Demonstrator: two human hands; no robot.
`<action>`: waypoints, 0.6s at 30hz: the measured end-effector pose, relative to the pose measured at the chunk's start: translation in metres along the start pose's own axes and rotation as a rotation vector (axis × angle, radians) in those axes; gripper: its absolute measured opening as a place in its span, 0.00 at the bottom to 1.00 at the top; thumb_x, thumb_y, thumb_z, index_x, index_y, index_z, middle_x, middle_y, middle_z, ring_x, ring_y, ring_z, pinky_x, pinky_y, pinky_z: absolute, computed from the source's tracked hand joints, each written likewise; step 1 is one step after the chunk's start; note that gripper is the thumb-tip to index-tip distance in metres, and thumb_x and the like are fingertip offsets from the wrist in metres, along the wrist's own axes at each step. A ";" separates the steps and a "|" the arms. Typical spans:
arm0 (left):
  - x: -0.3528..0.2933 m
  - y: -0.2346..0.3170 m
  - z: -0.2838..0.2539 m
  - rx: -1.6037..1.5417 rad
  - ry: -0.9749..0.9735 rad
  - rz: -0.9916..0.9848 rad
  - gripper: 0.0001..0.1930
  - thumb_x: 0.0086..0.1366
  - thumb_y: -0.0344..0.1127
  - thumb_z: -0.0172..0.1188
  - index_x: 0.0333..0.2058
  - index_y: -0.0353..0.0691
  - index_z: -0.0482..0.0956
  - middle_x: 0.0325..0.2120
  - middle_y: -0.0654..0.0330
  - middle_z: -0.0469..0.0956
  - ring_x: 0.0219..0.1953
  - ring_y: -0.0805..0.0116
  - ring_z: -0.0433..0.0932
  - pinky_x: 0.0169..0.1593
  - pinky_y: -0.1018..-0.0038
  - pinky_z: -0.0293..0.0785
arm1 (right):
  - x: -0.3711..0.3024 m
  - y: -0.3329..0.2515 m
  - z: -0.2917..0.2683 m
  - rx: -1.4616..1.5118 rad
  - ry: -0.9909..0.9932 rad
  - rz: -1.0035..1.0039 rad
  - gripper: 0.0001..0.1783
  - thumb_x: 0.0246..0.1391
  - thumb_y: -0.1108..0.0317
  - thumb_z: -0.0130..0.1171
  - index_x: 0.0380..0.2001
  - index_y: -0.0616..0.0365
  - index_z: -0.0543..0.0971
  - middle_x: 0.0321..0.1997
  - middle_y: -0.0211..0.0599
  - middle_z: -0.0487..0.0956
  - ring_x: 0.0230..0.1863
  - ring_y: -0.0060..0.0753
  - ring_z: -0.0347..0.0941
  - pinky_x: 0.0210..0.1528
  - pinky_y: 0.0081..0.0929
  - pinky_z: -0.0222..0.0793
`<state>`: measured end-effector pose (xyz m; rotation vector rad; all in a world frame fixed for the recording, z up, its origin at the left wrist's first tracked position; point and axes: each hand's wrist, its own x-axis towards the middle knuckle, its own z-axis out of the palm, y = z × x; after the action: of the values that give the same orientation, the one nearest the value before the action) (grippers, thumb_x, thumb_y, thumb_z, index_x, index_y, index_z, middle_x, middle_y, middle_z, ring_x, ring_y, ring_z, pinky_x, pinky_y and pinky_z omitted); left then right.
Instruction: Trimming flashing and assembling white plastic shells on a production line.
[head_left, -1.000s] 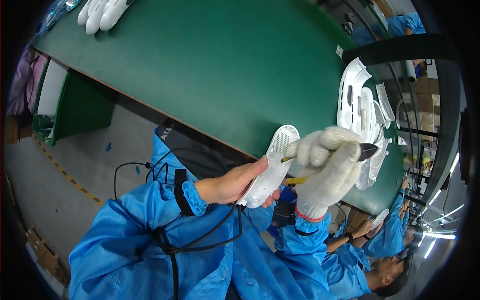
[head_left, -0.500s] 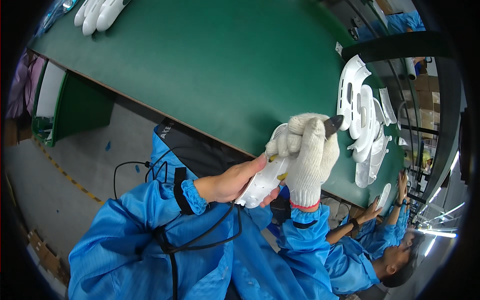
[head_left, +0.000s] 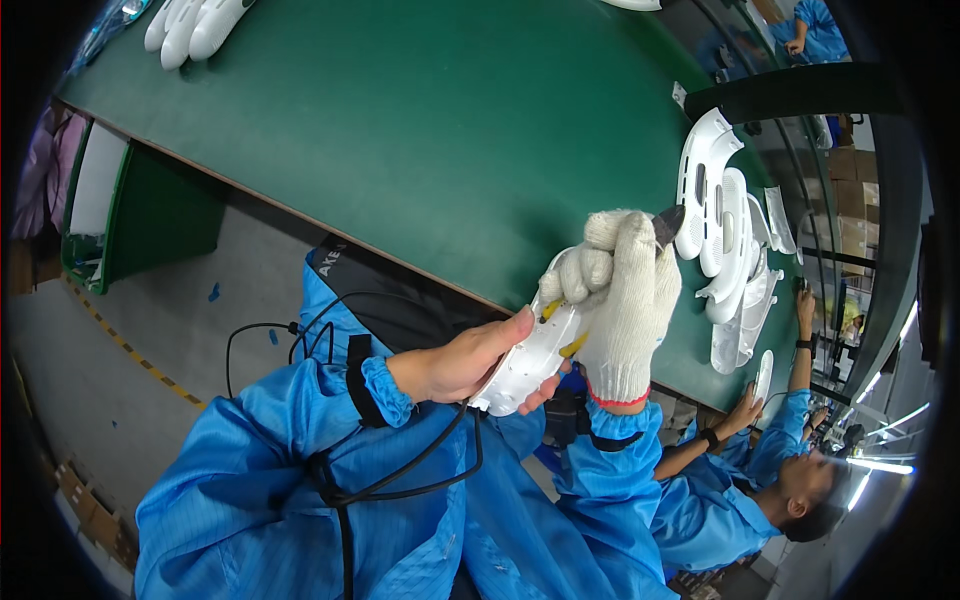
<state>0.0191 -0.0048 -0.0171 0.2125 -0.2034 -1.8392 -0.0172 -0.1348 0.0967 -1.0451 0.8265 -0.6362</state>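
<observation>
My left hand, bare, is closed on the near end of a white plastic shell, thumb along its upper side and fingertips beneath. The shell is curved and sits tilted in front of my body by the table edge. My right hand wears a white knitted glove with a red cuff edge. It is wrapped round a hand tool with yellow parts and a dark end sticking out past the glove. The gloved fist covers the shell's far end, so the tool's kind and contact are hidden.
The green table stretches ahead. Several white plastic shells are piled at right, others at far left. A green bin stands left. At right, a co-worker in blue holds a white piece. Black cables cross my front.
My gloved right hand has shifted slightly up and right over the shell, showing more of the yellow parts. My left hand stays put. The co-worker's arms have moved.
</observation>
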 end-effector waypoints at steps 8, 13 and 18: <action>0.001 -0.001 -0.003 0.011 -0.062 -0.007 0.40 0.73 0.68 0.33 0.57 0.30 0.68 0.37 0.55 0.77 0.36 0.67 0.79 0.40 0.69 0.77 | 0.004 0.002 -0.005 0.061 0.005 0.011 0.19 0.68 0.55 0.54 0.36 0.64 0.74 0.17 0.29 0.64 0.16 0.27 0.62 0.19 0.33 0.68; -0.002 0.002 0.002 0.021 -0.005 -0.034 0.40 0.73 0.68 0.32 0.56 0.31 0.68 0.38 0.56 0.78 0.36 0.68 0.79 0.40 0.71 0.77 | 0.005 0.003 -0.003 0.097 0.051 0.038 0.18 0.68 0.56 0.55 0.36 0.63 0.74 0.17 0.29 0.65 0.16 0.28 0.63 0.19 0.33 0.67; -0.002 0.001 0.001 0.053 -0.005 -0.042 0.40 0.74 0.68 0.30 0.56 0.32 0.69 0.37 0.56 0.78 0.35 0.68 0.79 0.40 0.71 0.77 | 0.005 0.001 -0.001 0.068 0.087 0.045 0.17 0.68 0.57 0.56 0.37 0.63 0.75 0.17 0.30 0.66 0.16 0.28 0.64 0.19 0.33 0.67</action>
<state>0.0201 -0.0034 -0.0162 0.2510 -0.2533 -1.8772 -0.0155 -0.1386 0.0944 -0.9403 0.8956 -0.6706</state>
